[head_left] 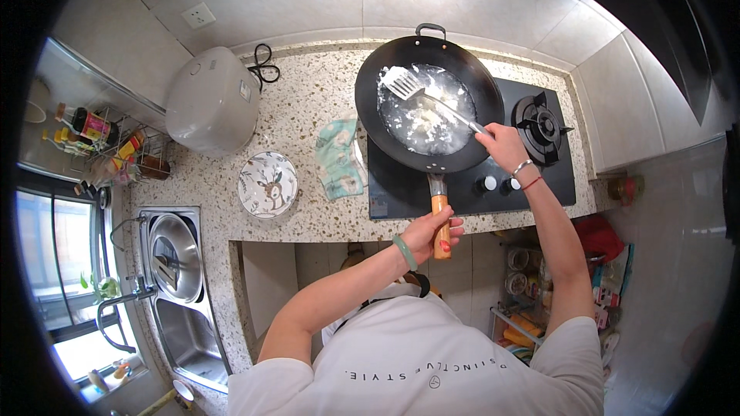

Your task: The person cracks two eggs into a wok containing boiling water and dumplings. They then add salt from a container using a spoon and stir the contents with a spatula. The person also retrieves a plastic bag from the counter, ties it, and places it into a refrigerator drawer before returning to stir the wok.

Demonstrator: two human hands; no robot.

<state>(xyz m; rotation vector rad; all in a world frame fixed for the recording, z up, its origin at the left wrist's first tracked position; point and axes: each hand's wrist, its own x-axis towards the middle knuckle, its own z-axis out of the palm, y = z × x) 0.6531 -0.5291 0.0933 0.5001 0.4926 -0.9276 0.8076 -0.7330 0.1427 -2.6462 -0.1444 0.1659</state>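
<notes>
A large black wok [482, 100] rests over the left side of the dark glass gas stove [401, 192]. Cloudy liquid with white, foamy bits [432, 119] covers its bottom. My left hand [428, 237] is closed around the wok's wooden handle [440, 208], fingers wrapped from the left. In my right hand [505, 146] is the metal handle of a slotted spatula [447, 105]. The spatula's slotted blade, with white bits on it, lies over the left part of the liquid. A plate with a deer picture [267, 185] and a green patterned cloth [339, 160] lie left of the stove.
A bare burner [542, 129] and two knobs [497, 184] are right of the wok. A grey rice cooker [212, 100] stands at the back left. The sink [185, 331] holds a round metal lid [175, 258]. A wire rack with bottles [116, 146] hangs by the window.
</notes>
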